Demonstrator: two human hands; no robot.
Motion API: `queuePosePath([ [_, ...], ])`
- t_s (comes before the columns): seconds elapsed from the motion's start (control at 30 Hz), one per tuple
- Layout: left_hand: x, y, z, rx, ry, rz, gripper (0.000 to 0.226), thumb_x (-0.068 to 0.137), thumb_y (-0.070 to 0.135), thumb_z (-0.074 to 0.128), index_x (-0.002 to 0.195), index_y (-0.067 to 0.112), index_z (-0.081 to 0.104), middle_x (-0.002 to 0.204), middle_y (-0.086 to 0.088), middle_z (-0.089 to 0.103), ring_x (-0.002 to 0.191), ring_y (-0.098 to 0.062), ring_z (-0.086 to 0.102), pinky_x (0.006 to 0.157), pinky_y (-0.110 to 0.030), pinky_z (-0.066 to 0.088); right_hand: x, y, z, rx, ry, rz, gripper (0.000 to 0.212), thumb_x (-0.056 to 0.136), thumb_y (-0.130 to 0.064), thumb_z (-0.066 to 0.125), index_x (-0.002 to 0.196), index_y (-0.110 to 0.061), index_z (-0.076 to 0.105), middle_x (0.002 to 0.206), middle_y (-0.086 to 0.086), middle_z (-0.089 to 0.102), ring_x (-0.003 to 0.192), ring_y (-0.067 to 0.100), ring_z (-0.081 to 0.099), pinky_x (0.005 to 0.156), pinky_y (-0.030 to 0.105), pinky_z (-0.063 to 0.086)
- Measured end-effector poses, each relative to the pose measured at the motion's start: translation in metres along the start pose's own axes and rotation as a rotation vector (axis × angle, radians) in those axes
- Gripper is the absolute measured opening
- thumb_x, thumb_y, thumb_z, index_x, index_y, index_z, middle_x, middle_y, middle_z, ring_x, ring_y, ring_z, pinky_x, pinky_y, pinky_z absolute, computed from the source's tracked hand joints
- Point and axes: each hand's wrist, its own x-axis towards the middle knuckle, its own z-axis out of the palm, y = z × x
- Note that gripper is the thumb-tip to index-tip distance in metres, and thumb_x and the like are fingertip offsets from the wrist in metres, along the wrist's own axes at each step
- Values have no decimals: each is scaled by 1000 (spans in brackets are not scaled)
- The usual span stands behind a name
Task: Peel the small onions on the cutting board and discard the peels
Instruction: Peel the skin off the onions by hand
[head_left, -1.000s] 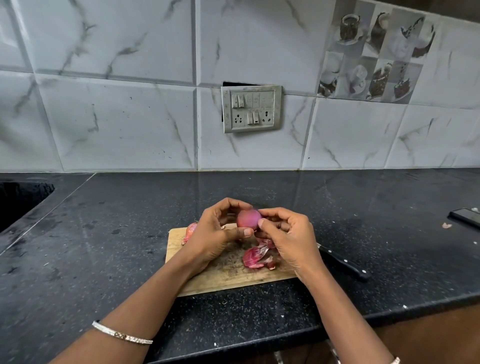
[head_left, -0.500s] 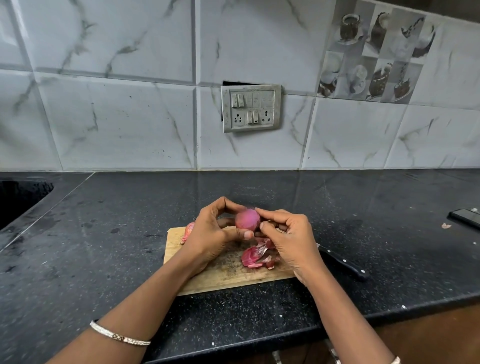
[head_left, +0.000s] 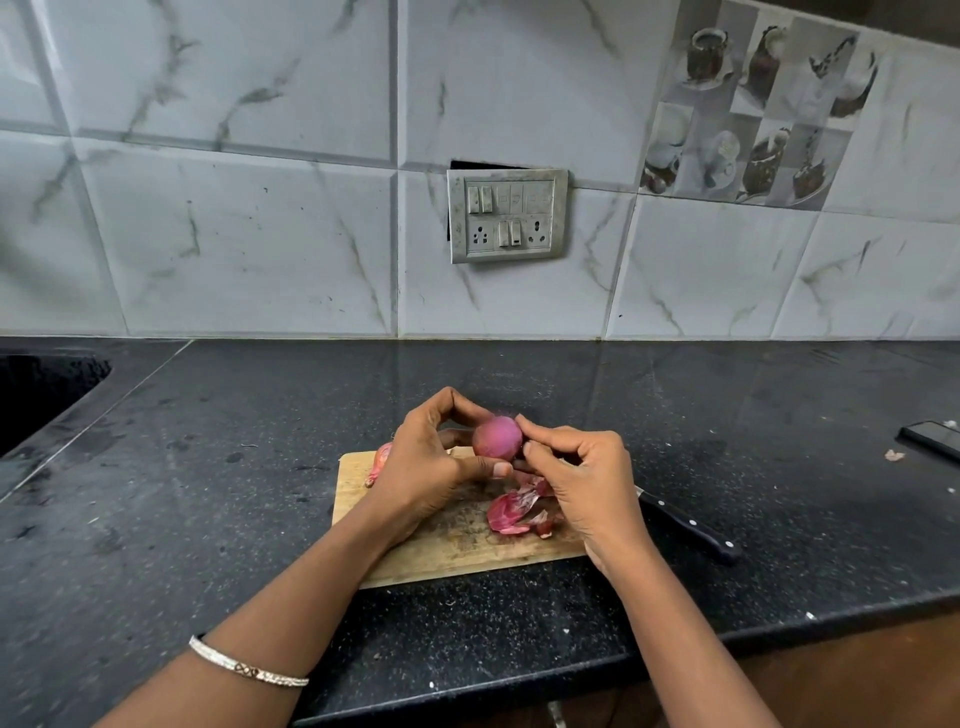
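Onion (head_left: 497, 438): small, round and pink-purple, with a smooth surface. It is held in the air between both hands, over the far part of the board, near its 12 o'clock edge.
Left hand (head_left: 426, 467): clamped on the onion. The thumb is under it and the index finger arches over it from the 9 o'clock side.
Right hand (head_left: 587, 483): its fingers are curled and the tips are pressed together on the onion's 3 o'clock side. If they catch a bit of skin, I cannot tell.
Cutting board (head_left: 447, 551): wooden, it lies flat on the black counter (head_left: 208, 493), under both hands.
Peels (head_left: 511, 512): a loose pile of red skins on the board, toward its 3 o'clock side, just beside the right hand.
Second onion (head_left: 382, 462): unpeeled, at the board's 10 o'clock corner, half hidden behind the left hand.
Knife (head_left: 685, 525): only the black handle shows, on the counter at 3 o'clock from the board. The blade is hidden by the right hand.
Bracelet (head_left: 244, 667): thin and silver-coloured, on the left forearm.
Switch panel (head_left: 506, 215): on the tiled wall, at 12 o'clock from the board.
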Motion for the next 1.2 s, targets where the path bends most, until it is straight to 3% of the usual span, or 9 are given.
queuePosePath([
  [0.2,-2,2,1,19,-18,13,56,59,-6,93,100,11,59,106,-9,68,92,-29,73,76,-35,63,-7,1,5,57,61,24,18,85,-14,80,103,-17,81,97,-3,79,96,8,74,92,39,59],
  [0.3,-1,1,1,27,-52,15,59,58,-11,91,102,13,60,104,-7,65,91,-25,71,78,-41,63,-10,-2,3,-26,84,-49,16,86,-14,79,101,-17,81,93,-10,79,92,2,74,88,29,59],
  [0.4,-1,1,2,70,-71,33,61,57,-17,88,103,13,61,96,0,65,82,-7,69,70,-23,57,-14,-4,3,-152,80,-165,15,86,-17,81,100,-19,81,89,-19,76,92,-7,71,83,15,55],
  [0.5,-1,0,1,129,-81,64,62,56,-17,88,103,16,64,94,4,65,83,-5,68,70,-20,55,-16,-4,3,-219,73,-211,14,85,-18,81,99,-23,80,76,-36,67,85,-11,69,77,9,51],
  [0.7,-1,-3,-1,164,-92,106,60,56,-17,87,102,16,66,97,3,65,97,-20,68,74,-32,63,-17,-8,2,-252,74,-242,9,88,-17,79,93,-23,82,70,-40,63,84,-10,69,82,25,57],
  [0.77,0,-3,-2,171,-94,112,61,56,-16,87,101,18,66,95,10,66,99,-23,67,76,-36,63,-17,-8,2,-261,71,-236,11,87,-14,78,94,-21,82,71,-43,61,87,-15,67,92,23,54],
  [0.87,0,-3,-1,174,-95,108,60,56,-18,87,99,17,66,93,10,66,100,-23,67,75,-36,64,-17,-6,2,-275,77,-223,14,87,-10,77,93,-22,83,71,-45,61,85,-15,67,91,17,53],
  [1.03,-1,-2,0,195,-51,137,57,56,-18,86,96,17,67,93,6,69,96,-22,69,74,-40,64,-17,-5,2,-173,77,-192,11,85,-18,82,95,-22,82,83,-24,75,83,-3,72,78,21,58],
  [1.2,-2,0,1,244,-29,194,58,52,-16,88,92,19,66,91,6,69,90,-15,68,73,-34,63,-17,-5,1,-134,59,-163,19,83,-18,83,90,-36,80,88,-25,75,100,1,71,93,34,58],
])
